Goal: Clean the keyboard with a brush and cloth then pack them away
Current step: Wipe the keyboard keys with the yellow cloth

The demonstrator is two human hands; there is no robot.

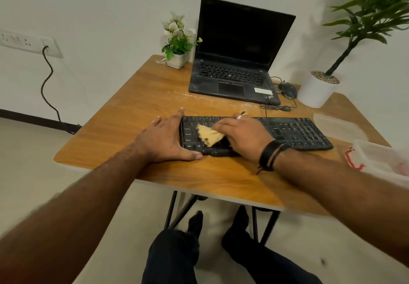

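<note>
While pressed flat on the tan cloth (210,136), right hand (241,136) sits over left end of keyboard (294,132), fingers curled loosely over the fabric, not a tight pinch. Keyboard long axis runs left–right across table (132,115); uncovered keys lie rightward of the grip. Left hand (164,138) open, braced against left edge; likely wipe heads right.
</note>
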